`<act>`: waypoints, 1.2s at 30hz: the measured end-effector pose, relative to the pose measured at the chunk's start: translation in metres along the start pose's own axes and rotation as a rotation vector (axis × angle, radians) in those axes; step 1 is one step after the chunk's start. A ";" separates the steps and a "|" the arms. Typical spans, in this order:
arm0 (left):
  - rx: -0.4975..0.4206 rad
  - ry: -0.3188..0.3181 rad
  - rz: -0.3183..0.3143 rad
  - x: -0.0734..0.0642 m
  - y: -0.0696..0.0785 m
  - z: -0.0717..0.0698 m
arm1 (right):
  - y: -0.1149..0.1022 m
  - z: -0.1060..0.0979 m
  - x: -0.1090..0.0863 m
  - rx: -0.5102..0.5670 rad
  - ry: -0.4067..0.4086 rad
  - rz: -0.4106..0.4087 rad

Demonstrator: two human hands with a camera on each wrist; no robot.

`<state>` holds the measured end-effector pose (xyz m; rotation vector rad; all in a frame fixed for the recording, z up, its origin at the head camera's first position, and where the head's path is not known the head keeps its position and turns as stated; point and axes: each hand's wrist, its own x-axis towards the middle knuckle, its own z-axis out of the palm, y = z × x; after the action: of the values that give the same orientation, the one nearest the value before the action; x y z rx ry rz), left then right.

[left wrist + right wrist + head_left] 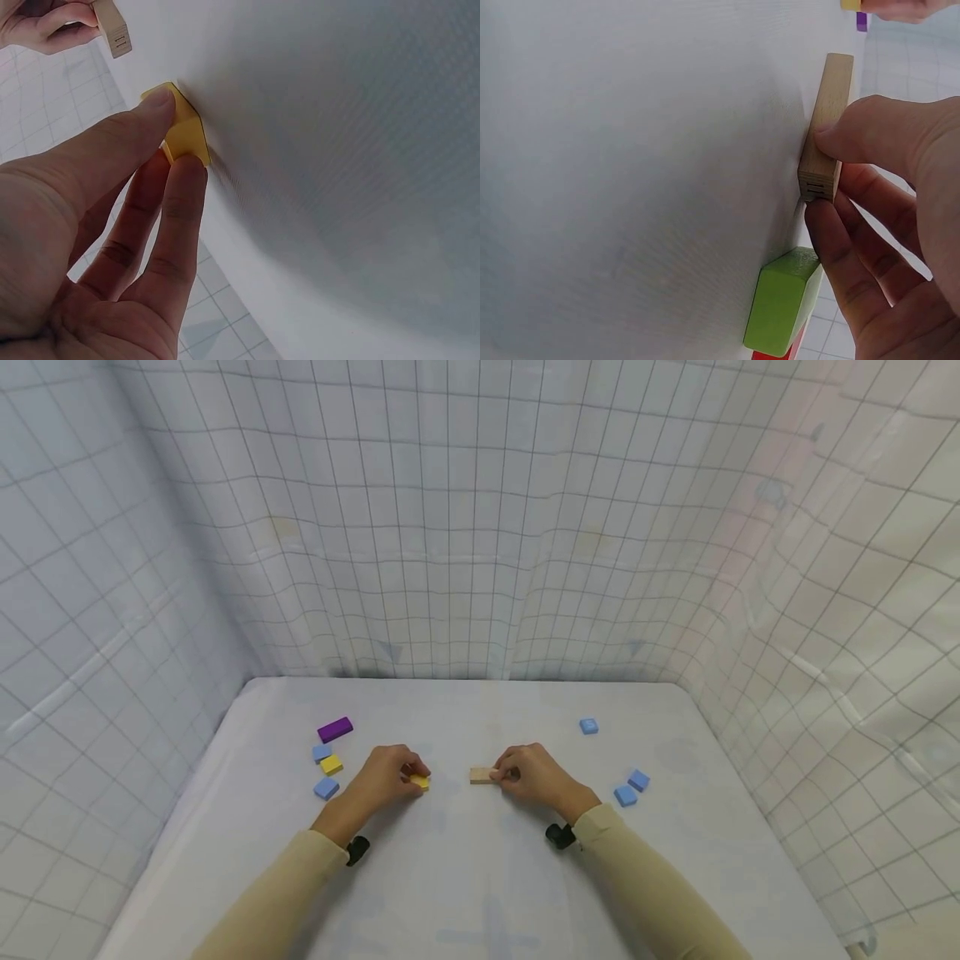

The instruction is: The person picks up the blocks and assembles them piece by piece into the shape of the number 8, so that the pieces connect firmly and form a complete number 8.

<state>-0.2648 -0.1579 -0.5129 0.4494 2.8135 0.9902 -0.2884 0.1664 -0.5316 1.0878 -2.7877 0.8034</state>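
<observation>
My left hand (390, 774) pinches a small yellow block (186, 129) between thumb and fingers, close over the white table. In the left wrist view the thumb lies along one side of it and fingertips meet its lower edge. To the right, my right hand (531, 774) grips a plain wooden block (827, 120) near one end, thumb on its long face and fingers at its slotted end. The block's other end points toward the left hand. A green block (780, 300) and part of a red block (780, 353) show just beyond the right fingers; the hand hides them in the head view.
Left of the left hand lie a purple block (335, 729), a yellow block (332, 765) and two blue blocks (326, 788). Three more light blue blocks (588, 726) are spread at the right. Grid-patterned curtains (480, 568) surround the white table (465, 877).
</observation>
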 end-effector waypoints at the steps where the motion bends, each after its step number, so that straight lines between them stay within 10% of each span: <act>1: 0.001 0.001 -0.002 0.000 0.000 0.000 | -0.001 0.000 0.000 0.004 0.000 0.003; 36: -0.054 0.046 0.016 0.014 0.004 0.012 | 0.000 0.003 0.001 0.029 0.025 -0.001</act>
<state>-0.2745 -0.1433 -0.5202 0.4485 2.8199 1.0906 -0.2885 0.1648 -0.5339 1.0761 -2.7630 0.8532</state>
